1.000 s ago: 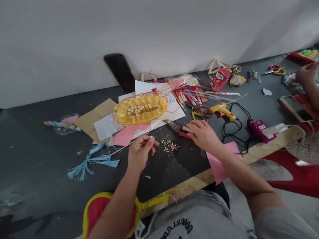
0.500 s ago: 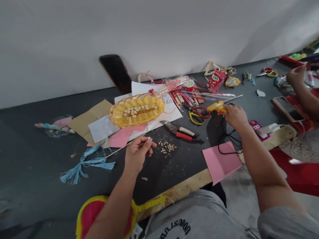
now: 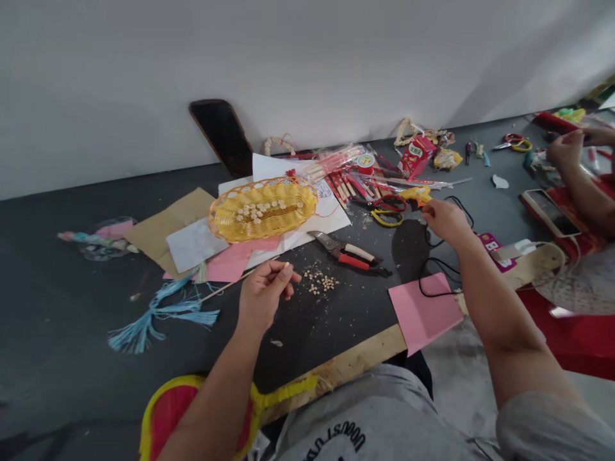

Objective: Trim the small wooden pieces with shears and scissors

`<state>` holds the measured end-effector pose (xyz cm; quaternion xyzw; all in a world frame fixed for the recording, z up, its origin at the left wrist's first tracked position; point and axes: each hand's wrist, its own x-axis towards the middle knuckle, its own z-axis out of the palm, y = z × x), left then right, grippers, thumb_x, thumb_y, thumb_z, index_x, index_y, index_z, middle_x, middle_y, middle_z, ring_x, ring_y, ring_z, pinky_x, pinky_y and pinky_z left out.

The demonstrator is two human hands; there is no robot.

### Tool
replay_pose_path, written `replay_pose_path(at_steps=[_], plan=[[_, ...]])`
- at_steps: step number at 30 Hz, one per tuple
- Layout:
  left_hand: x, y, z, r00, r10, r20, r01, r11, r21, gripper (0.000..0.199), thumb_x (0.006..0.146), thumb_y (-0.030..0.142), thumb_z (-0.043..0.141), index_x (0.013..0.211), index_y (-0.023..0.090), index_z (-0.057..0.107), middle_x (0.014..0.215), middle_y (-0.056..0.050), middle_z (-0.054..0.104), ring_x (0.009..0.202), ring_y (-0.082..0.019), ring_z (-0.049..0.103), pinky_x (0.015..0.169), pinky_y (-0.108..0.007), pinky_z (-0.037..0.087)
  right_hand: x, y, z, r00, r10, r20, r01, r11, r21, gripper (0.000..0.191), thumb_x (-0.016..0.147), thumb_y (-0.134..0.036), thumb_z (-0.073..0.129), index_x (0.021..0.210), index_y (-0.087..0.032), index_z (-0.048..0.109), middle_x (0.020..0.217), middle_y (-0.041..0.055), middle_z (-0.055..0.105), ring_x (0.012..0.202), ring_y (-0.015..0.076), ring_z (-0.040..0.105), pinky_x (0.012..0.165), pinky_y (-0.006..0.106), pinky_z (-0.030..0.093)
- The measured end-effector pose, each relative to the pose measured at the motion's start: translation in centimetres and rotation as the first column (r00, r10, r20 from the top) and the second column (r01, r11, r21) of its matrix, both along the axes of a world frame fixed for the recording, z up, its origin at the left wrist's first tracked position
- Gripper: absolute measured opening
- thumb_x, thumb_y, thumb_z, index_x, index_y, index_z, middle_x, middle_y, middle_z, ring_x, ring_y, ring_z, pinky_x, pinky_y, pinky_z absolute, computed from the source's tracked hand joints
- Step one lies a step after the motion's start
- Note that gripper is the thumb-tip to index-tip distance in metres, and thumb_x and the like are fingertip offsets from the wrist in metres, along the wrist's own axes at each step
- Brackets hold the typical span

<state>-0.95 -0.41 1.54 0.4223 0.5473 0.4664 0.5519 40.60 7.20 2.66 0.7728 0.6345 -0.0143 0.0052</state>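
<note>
On overlapping paper sheets (image 3: 331, 218) lies an oval yellow woven basket (image 3: 283, 225). The right hand's (image 3: 446, 221) fingers close on a yellow plastic glue gun (image 3: 416, 193); the left hand (image 3: 263, 291) pinches a tiny pale piece (image 3: 287, 264) beside small beige bits (image 3: 324, 282).

- The right hand (image 3: 448, 219) hides the handle of the yellow glue gun (image 3: 417, 194).
- The pale piece (image 3: 287, 264) in the left hand (image 3: 264, 291) is too small to identify.
- The left forearm (image 3: 223, 390) covers part of the red-and-yellow object (image 3: 170, 410), cut off by the bottom edge.
- Print on the red packet (image 3: 417, 155) is too small to read.
</note>
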Motion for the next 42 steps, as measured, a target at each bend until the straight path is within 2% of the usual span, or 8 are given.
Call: replay_pose_path(at_steps=[8,11,14,17,21,26,34,42], plan=[[0.2,0.1,0.2,0.993,0.090,0.077,-0.092,0.995,0.029,0.029,0.072,0.041,0.077,0.079,0.016,0.064,0.064,-0.001,0.069,0.043,-0.007,0.050,0.040,-0.019,0.040,-1.9,-0.6,-0.3,0.999,0.051,0.010,-0.051,0.998,-0.044,0.021,0.088,-0.022,0.049,0.090,-0.017,0.069,0.092,0.0140,0.072,0.083,0.0267,0.064,0.070,0.035,0.043],[0.3,0.3,0.2,0.990,0.103,0.091,-0.105,0.994,0.013,0.031,0.071,0.042,0.078,0.079,0.015,0.064,0.065,-0.002,0.069,0.043,-0.007,0.050,0.040,-0.019,0.040,-4.9,-1.6,0.5,0.973,0.206,-0.108,-0.199,0.977,0.076,0.019,0.090,-0.021,0.049,0.091,-0.018,0.067,0.094,0.0115,0.071,0.088,0.0247,0.064,0.075,0.033,0.045],[0.4,0.3,0.3,0.995,0.073,0.069,-0.072,0.997,-0.013,0.034,0.070,0.044,0.078,0.081,0.015,0.064,0.067,-0.002,0.069,0.045,-0.008,0.051,0.041,-0.019,0.041,-10.5,-3.4,0.9,0.774,0.527,-0.352,-0.468,0.850,0.243,0.017,0.094,-0.023,0.048,0.090,-0.019,0.064,0.093,0.0071,0.070,0.088,0.0194,0.064,0.081,0.029,0.046],[0.4,0.2,0.4,0.998,0.037,0.050,-0.036,0.999,-0.037,0.035,0.071,0.044,0.077,0.086,0.015,0.064,0.071,-0.002,0.070,0.047,-0.008,0.053,0.042,-0.020,0.042,-16.5,-4.7,0.7,0.575,0.691,-0.437,-0.677,0.702,0.221,0.018,0.097,-0.019,0.046,0.093,-0.019,0.063,0.095,0.0063,0.069,0.090,0.0169,0.063,0.083,0.027,0.046],[0.3,0.1,0.5,0.999,0.037,0.027,-0.036,0.999,-0.017,0.033,0.073,0.043,0.075,0.089,0.016,0.065,0.077,-0.004,0.071,0.053,-0.009,0.055,0.045,-0.020,0.044,-20.7,-4.9,0.5,0.546,0.735,-0.402,-0.782,0.620,0.071,0.016,0.097,-0.014,0.048,0.096,-0.017,0.063,0.092,0.0068,0.068,0.085,0.0167,0.063,0.079,0.027,0.045],[0.2,0.2,0.1,0.999,0.050,-0.014,-0.049,0.998,0.033,0.029,0.076,0.042,0.072,0.087,0.015,0.070,0.084,-0.005,0.071,0.060,-0.010,0.056,0.048,-0.019,0.043,-19.3,-4.6,0.8,0.555,0.737,-0.385,-0.758,0.639,0.131,0.018,0.098,-0.013,0.045,0.100,-0.016,0.063,0.098,0.0078,0.068,0.093,0.0181,0.062,0.085,0.029,0.046],[-0.1,0.4,-1.0,0.983,0.119,-0.141,-0.099,0.985,0.144,0.027,0.077,0.039,0.072,0.091,0.017,0.076,0.088,-0.004,0.069,0.057,-0.008,0.051,0.052,-0.021,0.045,-15.7,-6.0,-0.3,0.732,0.670,-0.122,-0.662,0.742,0.104,0.022,0.090,-0.028,0.063,0.109,-0.016,0.063,0.113,0.0161,0.061,0.102,0.0292,0.055,0.089,0.044,0.046],[0.3,0.4,-0.8,0.992,0.120,-0.037,-0.117,0.990,0.073,0.033,0.071,0.043,0.077,0.091,0.016,0.074,0.091,-0.006,0.071,0.066,-0.013,0.062,0.048,-0.020,0.047,-15.1,-5.4,-0.9,0.685,0.629,-0.368,-0.578,0.776,0.252,0.009,0.087,-0.022,0.057,0.082,-0.017,0.062,0.100,0.0121,0.068,0.093,0.0234,0.062,0.089,0.038,0.047]])
